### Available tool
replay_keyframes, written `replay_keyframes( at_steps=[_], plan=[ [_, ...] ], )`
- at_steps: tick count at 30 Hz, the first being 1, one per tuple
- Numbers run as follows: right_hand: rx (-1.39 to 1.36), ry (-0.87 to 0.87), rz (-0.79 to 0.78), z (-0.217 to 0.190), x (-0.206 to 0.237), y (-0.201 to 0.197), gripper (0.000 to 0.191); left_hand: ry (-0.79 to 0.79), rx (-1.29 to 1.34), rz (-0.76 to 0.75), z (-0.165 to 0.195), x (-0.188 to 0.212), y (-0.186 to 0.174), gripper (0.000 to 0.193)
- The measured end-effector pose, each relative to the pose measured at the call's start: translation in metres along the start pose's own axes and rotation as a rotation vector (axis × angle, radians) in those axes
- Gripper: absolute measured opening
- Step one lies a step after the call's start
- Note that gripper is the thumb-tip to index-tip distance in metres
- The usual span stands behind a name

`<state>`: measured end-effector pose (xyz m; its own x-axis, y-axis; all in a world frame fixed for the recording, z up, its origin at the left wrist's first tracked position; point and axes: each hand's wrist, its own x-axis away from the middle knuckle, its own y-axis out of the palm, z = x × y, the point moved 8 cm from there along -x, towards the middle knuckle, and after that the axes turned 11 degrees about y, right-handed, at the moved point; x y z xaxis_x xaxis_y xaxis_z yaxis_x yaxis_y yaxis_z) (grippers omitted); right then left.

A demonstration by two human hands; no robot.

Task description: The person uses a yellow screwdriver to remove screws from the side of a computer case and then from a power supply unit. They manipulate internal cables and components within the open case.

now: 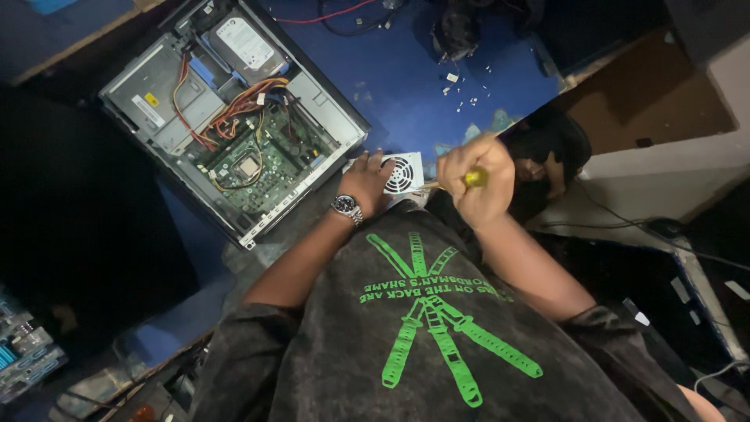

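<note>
My left hand, with a wristwatch on the wrist, rests on a small white fan unit with a round grille, holding it against the blue table. In my right hand is a yellow-handled screwdriver. The fist is closed around the handle, and the shaft points left toward the fan unit. An open desktop computer case lies on its side to the upper left, showing its green motherboard, coloured cables and a silver hard drive.
Small screws and white bits are scattered on the blue table beyond my hands. Dark cables lie at the top edge. A circuit board sits at the lower left. A dark bag and brown floor are to the right.
</note>
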<state>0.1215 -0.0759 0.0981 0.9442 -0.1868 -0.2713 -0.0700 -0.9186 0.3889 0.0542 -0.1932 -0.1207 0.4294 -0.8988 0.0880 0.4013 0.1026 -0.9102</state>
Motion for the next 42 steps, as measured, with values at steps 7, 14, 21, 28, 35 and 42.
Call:
replay_keyframes(
  at_steps=[7,14,21,28,35,42],
  plan=[
    [0.257,-0.12,0.096,-0.015,-0.001,0.001,0.05,-0.01,0.029,0.036,-0.001,0.001,-0.003,0.079],
    [0.092,0.131,0.033,-0.008,-0.003,0.009,0.055,-0.029,0.019,0.006,0.001,0.0,-0.004,0.08],
    [0.119,-0.106,-0.005,-0.009,0.008,0.014,0.045,-0.023,0.013,0.026,0.003,-0.001,-0.01,0.079],
    [0.357,-0.179,0.318,-0.01,0.015,0.004,0.045,0.003,0.001,0.073,0.002,0.003,-0.012,0.081],
    [0.145,0.004,0.091,-0.01,0.002,0.009,0.062,-0.006,0.002,0.051,0.001,0.0,-0.011,0.081],
    [0.372,-0.095,0.037,-0.014,0.0,0.022,0.065,-0.018,0.031,0.042,0.0,0.002,-0.014,0.08]
  ],
)
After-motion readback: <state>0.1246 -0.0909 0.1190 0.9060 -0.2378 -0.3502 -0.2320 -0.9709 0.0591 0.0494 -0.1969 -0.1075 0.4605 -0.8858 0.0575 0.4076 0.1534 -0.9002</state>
